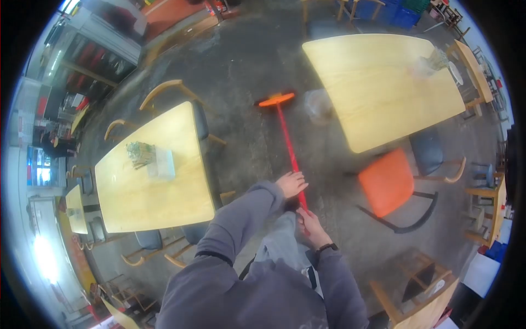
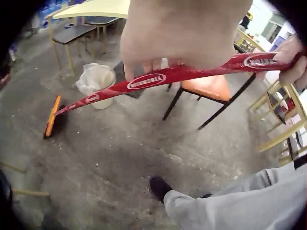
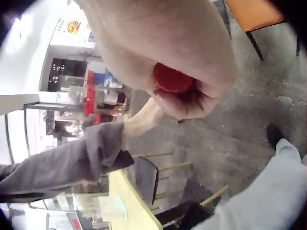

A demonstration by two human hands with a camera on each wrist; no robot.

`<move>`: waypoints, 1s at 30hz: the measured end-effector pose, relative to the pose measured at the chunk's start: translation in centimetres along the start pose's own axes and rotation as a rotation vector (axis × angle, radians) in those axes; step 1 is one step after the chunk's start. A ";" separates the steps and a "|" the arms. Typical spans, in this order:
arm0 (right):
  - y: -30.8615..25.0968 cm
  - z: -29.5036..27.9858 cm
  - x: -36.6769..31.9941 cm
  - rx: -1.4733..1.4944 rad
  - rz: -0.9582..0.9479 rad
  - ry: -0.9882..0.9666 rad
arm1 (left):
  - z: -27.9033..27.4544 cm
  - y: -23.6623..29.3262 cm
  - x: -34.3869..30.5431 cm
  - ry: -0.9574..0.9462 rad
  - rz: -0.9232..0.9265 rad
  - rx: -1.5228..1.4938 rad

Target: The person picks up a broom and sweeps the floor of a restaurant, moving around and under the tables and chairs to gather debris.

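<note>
**A double hold, out in the gap!**

And here's the long broom (image 1: pixel 288 140), slim red pole (image 1: pixel 293 156) and flat orange head (image 1: pixel 276 100), slanting away between the pale wooden left bench (image 1: pixel 181 203) and the pale wooden right bench (image 1: pixel 383 93)! That head is at the far end, down by the grey concrete floor (image 1: pixel 257 148); blur hides whether they touch. Just to its right, the white-lined bin (image 2: pixel 93 79)!

The left hand (image 1: pixel 292 184) grips the pole partway along; the right hand (image 1: pixel 312 227) clenches round its near end, the round red tip (image 3: pixel 172 78) poking from the fist. Handling? Light and stiff, I'd judge, the smooth pole perhaps a touch slippery, the head swinging wide on small movements. Best hold: hands well apart, one anchoring the near end, the other guiding further down.
</note>
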State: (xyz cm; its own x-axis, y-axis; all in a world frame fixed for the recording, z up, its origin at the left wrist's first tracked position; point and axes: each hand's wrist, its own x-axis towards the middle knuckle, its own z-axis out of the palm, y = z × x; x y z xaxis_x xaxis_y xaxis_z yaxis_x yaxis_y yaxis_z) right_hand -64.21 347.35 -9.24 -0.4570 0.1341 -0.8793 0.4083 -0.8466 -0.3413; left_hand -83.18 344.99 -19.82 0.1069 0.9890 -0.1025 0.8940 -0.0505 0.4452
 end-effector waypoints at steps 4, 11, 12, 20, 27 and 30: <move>4.1 -3.4 -0.6 0.117 0.129 -0.113 | 2.8 3.5 -1.8 -0.076 -0.143 -0.095; 14.6 -13.4 -6.3 0.080 0.124 -0.142 | 12.7 14.6 -4.8 -0.160 -0.239 -0.147; 16.2 -14.9 -7.9 0.148 0.100 -0.179 | 14.3 16.3 -5.1 -0.181 -0.227 -0.246; 33.7 -27.3 -24.7 0.147 0.061 -0.010 | 21.6 37.8 -9.8 -0.572 0.443 0.059; 43.9 -29.2 -44.0 -0.121 -0.209 0.233 | 27.1 55.0 -12.3 -1.132 0.447 -0.243; 45.3 -28.8 -46.5 0.220 -0.031 0.198 | 27.0 58.0 -13.4 -1.171 0.463 -0.193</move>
State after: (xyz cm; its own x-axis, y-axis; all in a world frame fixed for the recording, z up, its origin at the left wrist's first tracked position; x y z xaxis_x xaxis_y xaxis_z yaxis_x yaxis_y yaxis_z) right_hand -1.76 317.61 6.61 -0.2949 0.2407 -0.9247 0.2058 -0.9290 -0.3075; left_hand -21.05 325.01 -16.63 0.7976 0.1660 -0.5798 0.6030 -0.2381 0.7614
